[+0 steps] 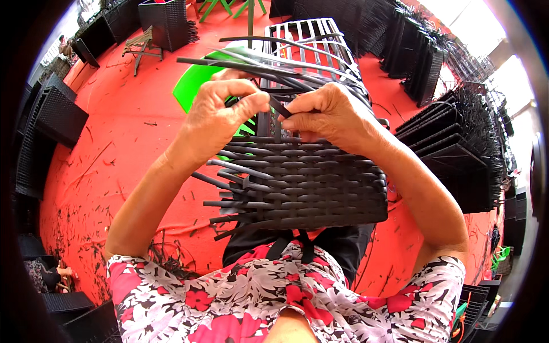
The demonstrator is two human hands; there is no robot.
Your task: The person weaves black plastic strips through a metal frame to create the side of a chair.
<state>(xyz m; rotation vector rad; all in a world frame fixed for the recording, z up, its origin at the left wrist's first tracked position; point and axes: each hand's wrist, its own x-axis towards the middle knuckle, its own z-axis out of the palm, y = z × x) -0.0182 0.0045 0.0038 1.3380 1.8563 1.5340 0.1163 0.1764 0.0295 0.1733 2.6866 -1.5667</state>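
The half-woven wicker basket (pixel 303 183) is lying on the person's lap at the picture's centre, its frame pointing away toward 12 o'clock. By the look of it, the near half is already filled: flat black synthetic strips are sitting in tight, even rows with a ribbed, slightly glossy face. The far half is showing bare white metal bars (pixel 311 37), so I judge roughly half the weaving is left. Loose strip ends (pixel 229 197) are sticking out at the basket's 9 o'clock side, untrimmed.

The left hand (pixel 220 117) and the right hand (pixel 329 114) are meeting at the top edge of the woven part, both grips pinched together on one black strand (pixel 278 107) between thumb and fingers. More long strands (pixel 251 60) are fanning out over the frame.

Beyond, a green plastic chair (pixel 197 80) is standing at 11 o'clock on a red floor (pixel 114 143) littered with offcuts, with finished dark baskets (pixel 452 143) stacked at 3 o'clock.
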